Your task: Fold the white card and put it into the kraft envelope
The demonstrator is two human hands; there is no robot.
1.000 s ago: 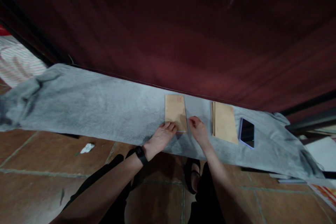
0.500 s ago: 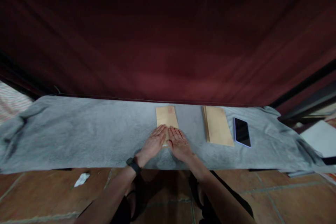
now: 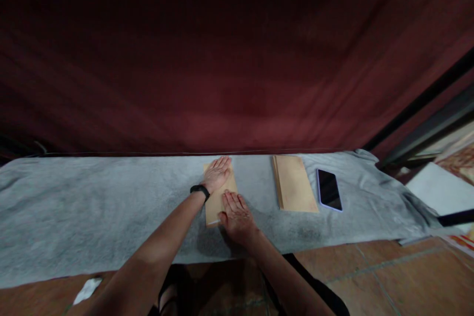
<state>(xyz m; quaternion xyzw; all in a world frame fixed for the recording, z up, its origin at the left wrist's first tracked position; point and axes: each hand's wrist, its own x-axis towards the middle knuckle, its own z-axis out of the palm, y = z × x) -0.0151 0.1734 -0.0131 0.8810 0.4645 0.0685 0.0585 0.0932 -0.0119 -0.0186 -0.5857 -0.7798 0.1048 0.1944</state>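
A brown paper envelope point(image 3: 215, 208) lies flat on a grey cloth, its long side running away from me. A thin white strip shows at its near end. My left hand point(image 3: 217, 174), with a dark band on the wrist, rests flat on the far part of the envelope, fingers stretched out. Nearer to me, my right hand point(image 3: 237, 216) lies open across the envelope's right edge, fingertips on the paper. Neither hand grips anything. Off to the right sits a small stack of similar brown envelopes point(image 3: 296, 183).
Right of the stack is a phone point(image 3: 329, 190) in a light purple case. The grey cloth point(image 3: 111, 207) covers a long narrow surface against a dark red curtain point(image 3: 237, 84). A crumpled white tissue point(image 3: 87, 290) lies on the tiled floor point(image 3: 370, 276). A white panel point(image 3: 440, 195) stands at the right.
My left hand has slid away from me to the envelope's far end. My right hand has moved slightly nearer, apart from the left. The view has shifted a little.
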